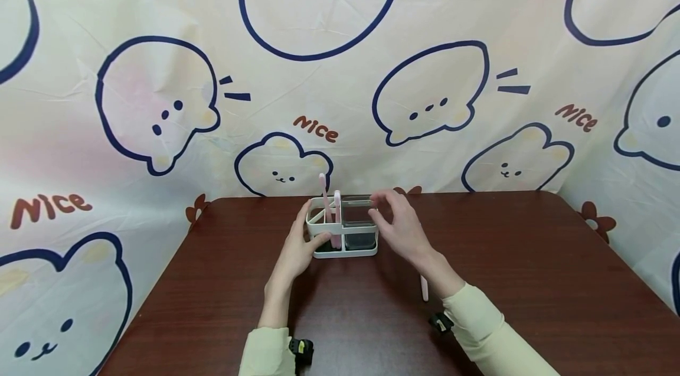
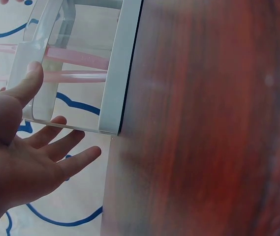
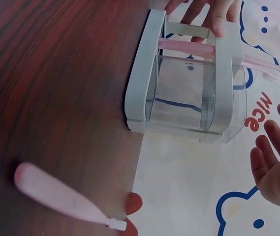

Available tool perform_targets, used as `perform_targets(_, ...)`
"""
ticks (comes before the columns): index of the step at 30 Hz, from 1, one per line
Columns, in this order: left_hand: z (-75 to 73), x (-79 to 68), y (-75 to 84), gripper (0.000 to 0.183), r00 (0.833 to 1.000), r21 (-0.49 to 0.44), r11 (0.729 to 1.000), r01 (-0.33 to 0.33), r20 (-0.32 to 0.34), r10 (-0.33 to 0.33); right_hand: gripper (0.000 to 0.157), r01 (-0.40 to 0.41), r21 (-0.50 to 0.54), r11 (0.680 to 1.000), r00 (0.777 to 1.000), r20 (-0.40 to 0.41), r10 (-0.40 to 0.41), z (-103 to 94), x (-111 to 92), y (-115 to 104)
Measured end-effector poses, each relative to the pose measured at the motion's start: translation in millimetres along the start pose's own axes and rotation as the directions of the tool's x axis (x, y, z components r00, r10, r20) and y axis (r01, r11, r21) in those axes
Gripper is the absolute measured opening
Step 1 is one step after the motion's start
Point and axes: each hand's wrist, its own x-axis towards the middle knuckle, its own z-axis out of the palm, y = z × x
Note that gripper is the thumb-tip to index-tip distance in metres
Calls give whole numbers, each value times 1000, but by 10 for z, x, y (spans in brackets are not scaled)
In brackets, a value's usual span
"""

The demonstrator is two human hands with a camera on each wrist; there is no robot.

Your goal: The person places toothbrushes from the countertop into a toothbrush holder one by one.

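Near the far edge of the brown table [image 1: 212,305] stands the pale holder [image 1: 345,254], upright — and the left hand [image 1: 297,248] grips it, thumb on the upper rim, fingers reaching along the side. Two pink toothbrushes [image 1: 337,211] stand in its left half, a clear cup [image 3: 179,88] at right. Just beside that cup, the right hand [image 1: 402,230] — fingers parted, loosely bent, holding nothing! Below its wrist lies a pink tube [image 3: 61,194].

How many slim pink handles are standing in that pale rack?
2, both in the white rectangular plastic rack: the left pink handle is nearer the left hand, the right pink handle is beside the clear plastic box. Others could be hidden.
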Motion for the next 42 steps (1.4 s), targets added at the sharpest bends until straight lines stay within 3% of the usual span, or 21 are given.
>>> perform_targets(7, 1, 3, -1, 88, 1000, -1, 1000, -7, -2, 7, 21, -12, -5, 1000, 1000, -4, 12, -67, -49, 42)
perform_targets(15, -16, 3, -6, 87, 1000, 4, 1000, -11, -1, 11, 24, -84, -7, 996, 996, 20, 84, -169, -112, 86)
perform_targets(24, -61, -14, -23, 86, 1000, 7, 1000, -15, -7, 15, 29, -145, -35, 989, 986, 74, 147, -223, -231, 277)
perform_targets(30, -47, -18, -49, 87, 1000, 5, 1000, 0, 4, 0, 28, -160, -125, 979, 975, 138, 177, -211, -326, 390)
perform_targets(42, 8, 19, -20, 87, 1000, -6, 1000, -5, 12, 5, 29, -240, -180, 954, 935, 221, 277, -327, -407, 520)
